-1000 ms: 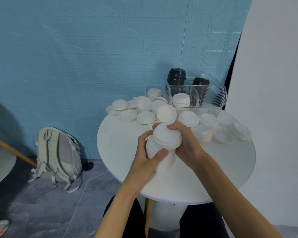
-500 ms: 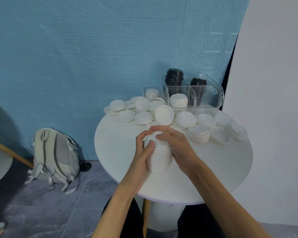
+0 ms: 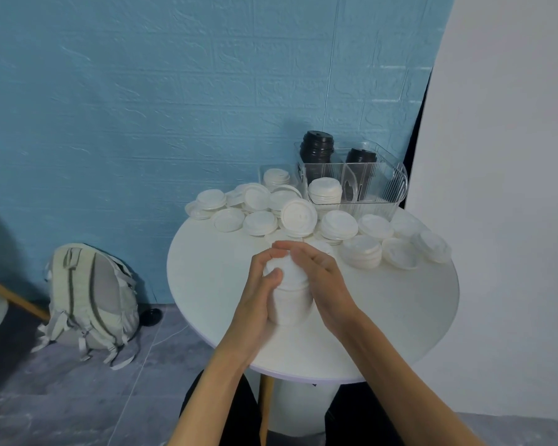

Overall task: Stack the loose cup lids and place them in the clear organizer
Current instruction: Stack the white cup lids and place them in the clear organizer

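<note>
A tall stack of white cup lids (image 3: 290, 297) stands upright on the round white table (image 3: 400, 317), near its middle. My left hand (image 3: 260, 294) grips the stack's left side, thumb across its front. My right hand (image 3: 322, 281) curls over the top and right side. Several loose white lids (image 3: 298, 217) lie scattered along the table's far edge. The clear organizer (image 3: 374, 185) stands at the back right, holding two black lid stacks (image 3: 316, 149) and a short white lid stack (image 3: 325, 189).
A smaller clear box (image 3: 276, 175) with white lids sits left of the organizer. A blue wall rises behind the table, a white panel to the right. A grey backpack (image 3: 91, 300) lies on the floor at left.
The top lids, tilted and raised a second ago, now sit flush on the stack. The stack has come down upright onto the table, both hands closed around it.
</note>
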Available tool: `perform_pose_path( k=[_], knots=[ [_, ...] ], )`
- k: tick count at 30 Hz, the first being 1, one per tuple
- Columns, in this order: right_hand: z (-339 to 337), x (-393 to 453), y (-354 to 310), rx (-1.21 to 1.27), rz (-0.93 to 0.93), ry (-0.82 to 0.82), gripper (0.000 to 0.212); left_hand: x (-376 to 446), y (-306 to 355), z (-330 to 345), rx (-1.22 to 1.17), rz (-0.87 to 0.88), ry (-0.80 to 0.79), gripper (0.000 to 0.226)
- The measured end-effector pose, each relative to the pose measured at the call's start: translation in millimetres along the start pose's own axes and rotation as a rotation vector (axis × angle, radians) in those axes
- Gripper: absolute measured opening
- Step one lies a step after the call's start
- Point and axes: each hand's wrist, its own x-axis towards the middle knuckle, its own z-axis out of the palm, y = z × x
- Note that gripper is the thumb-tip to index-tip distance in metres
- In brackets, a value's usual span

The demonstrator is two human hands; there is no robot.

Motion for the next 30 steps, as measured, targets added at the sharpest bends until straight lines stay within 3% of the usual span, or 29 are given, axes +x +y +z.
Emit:
perform_pose_path(
  k=[7, 9, 12, 15, 20, 30],
  knots=[
    [-8.6, 2.2, -8.4, -0.187, -0.044, -0.057, 0.028, -4.8, 7.4, 4.2, 0.051, 0.0, 0.03, 0.029],
    [-23.6, 6.5, -11.7, -0.343, -0.132, 0.049, 0.024, -4.8, 9.0, 4.3, 0.044, -0.001, 0.035, 0.027],
    [-59.6, 17.6, -11.7, -0.712, -0.288, 0.382, 0.027, -4.0, 9.8, 4.1, 0.043, -0.029, 0.025, 0.023],
    [-83.9, 25.7, -10.7, -1.041, -0.262, 0.521, 0.04, -2.9, 9.1, 3.7, 0.037, -0.038, 0.025, 0.02],
    [-95.7, 34.0, -2.7, -1.258, -0.065, 0.47, 0.057, -1.1, 4.9, 1.6, 0.038, -0.04, 0.026, 0.034],
    [-98.1, 32.9, -1.4, -1.216, -0.009, 0.408, 0.041, -1.1, 3.7, 0.1, 0.035, -0.03, 0.009, 0.034]
  ],
)
